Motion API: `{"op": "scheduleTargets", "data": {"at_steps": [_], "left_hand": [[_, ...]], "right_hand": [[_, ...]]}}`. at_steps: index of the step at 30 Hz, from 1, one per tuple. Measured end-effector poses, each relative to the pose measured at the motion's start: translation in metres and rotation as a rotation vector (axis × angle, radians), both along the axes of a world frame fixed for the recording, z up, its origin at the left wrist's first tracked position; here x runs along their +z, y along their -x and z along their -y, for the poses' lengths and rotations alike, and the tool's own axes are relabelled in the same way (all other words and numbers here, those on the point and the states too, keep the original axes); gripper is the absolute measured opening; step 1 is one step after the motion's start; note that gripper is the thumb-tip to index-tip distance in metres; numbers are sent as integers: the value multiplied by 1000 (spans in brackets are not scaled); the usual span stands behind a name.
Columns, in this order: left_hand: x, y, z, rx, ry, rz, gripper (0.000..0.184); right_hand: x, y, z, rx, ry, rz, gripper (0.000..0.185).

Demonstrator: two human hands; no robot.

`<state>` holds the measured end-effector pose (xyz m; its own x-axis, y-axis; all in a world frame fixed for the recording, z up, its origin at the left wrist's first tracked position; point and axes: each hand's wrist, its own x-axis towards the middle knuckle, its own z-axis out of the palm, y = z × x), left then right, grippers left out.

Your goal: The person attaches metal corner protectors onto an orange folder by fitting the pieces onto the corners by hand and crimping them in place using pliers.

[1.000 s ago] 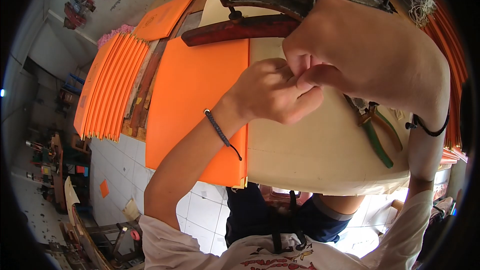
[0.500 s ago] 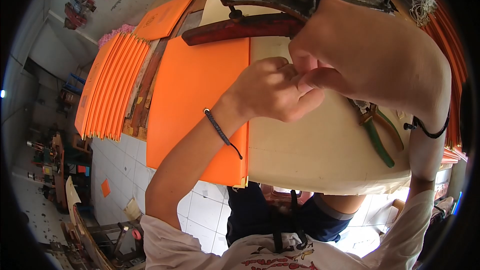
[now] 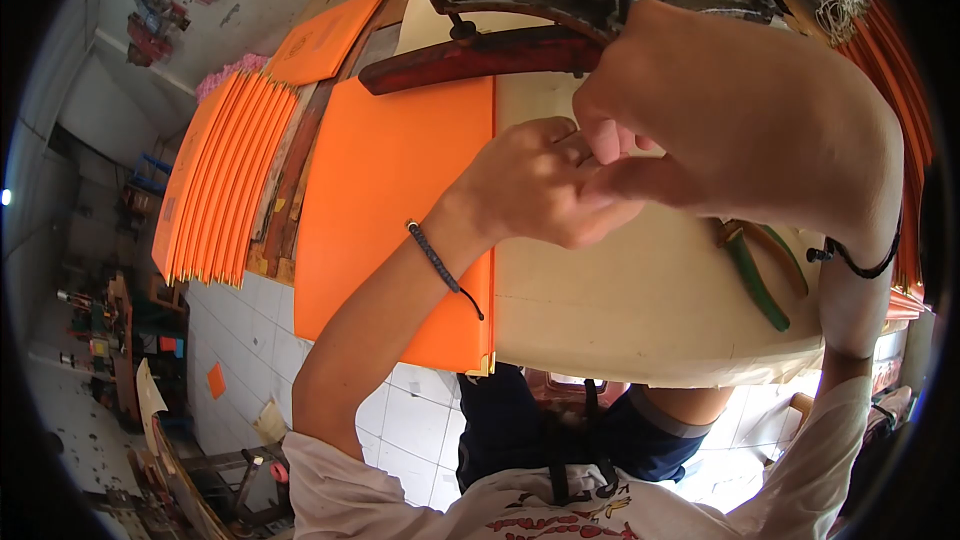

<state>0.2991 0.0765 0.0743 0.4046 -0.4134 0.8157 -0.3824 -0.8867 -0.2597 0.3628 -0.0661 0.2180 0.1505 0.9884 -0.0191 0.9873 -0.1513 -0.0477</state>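
My right hand (image 3: 715, 130) just eased its pinch, so it's looser now; left hand (image 3: 550, 185)'s curled. Can't tell if either's gripping anything. Folder (image 3: 400, 150) reaches the counter (image 3: 640, 310)'s near edge.

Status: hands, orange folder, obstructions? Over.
Bare left hand, bare right hand together; grip hidden. Gold-cornered orange rectangular folder beneath left forearm. Green-handled pliers lying close.

Right grip (image 3: 690, 110) against left grip (image 3: 540, 188), orange folder (image 3: 395, 180) and green-handled pliers (image 3: 755, 282) nearby
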Motion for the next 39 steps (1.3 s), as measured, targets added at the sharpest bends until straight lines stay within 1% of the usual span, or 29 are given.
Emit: {"op": "scheduleTargets", "data": {"at_steps": [2, 3, 5, 6, 7, 10, 15, 22, 24, 27, 29, 31, 35, 37, 39], "left_hand": [[-1, -2, 3, -33, 112, 7, 13], [-1, 0, 3, -29, 104, -9, 13], [2, 5, -1, -6, 28, -71, 12], [8, 9, -5, 13, -39, -115, 12], [11, 11, -7, 32, -107, -159, 13], [4, 9, -6, 65, -144, -104, 13], [3, 3, 2, 16, 40, -80, 16], [3, 6, -2, -3, 26, -141, 12], [4, 5, 0, 2, 22, -94, 11], [3, 3, 1, -41, 82, -73, 11], [2, 4, -2, -20, 13, -59, 12], [3, 6, -9, 64, -192, -25, 14], [5, 4, -7, 135, -170, 3, 17], [10, 7, -9, 209, -187, -13, 20], [12, 2, -13, 244, -156, 31, 16]], "right_hand": [[-2, -1, 2, 26, -47, 15, 13], [-11, -8, 5, 97, -148, 45, 13], [-18, -17, 5, 176, -203, 59, 15], [-17, -23, 1, 184, -156, 43, 16], [-19, -25, 0, 200, -166, 53, 16], [-22, -32, 0, 227, -181, 67, 16], [-21, -33, -1, 234, -187, 76, 15], [-24, -25, -1, 218, -191, 99, 13], [-23, -23, 0, 212, -196, 117, 12], [-23, -16, 3, 187, -218, 161, 12], [-20, -9, 5, 150, -251, 208, 11], [-16, -3, 8, 108, -277, 261, 10], [-7, -25, 10, 113, -192, 251, 9], [0, -42, 8, 129, -77, 139, 10], [-3, -42, 20, 147, -194, 161, 13]]}}
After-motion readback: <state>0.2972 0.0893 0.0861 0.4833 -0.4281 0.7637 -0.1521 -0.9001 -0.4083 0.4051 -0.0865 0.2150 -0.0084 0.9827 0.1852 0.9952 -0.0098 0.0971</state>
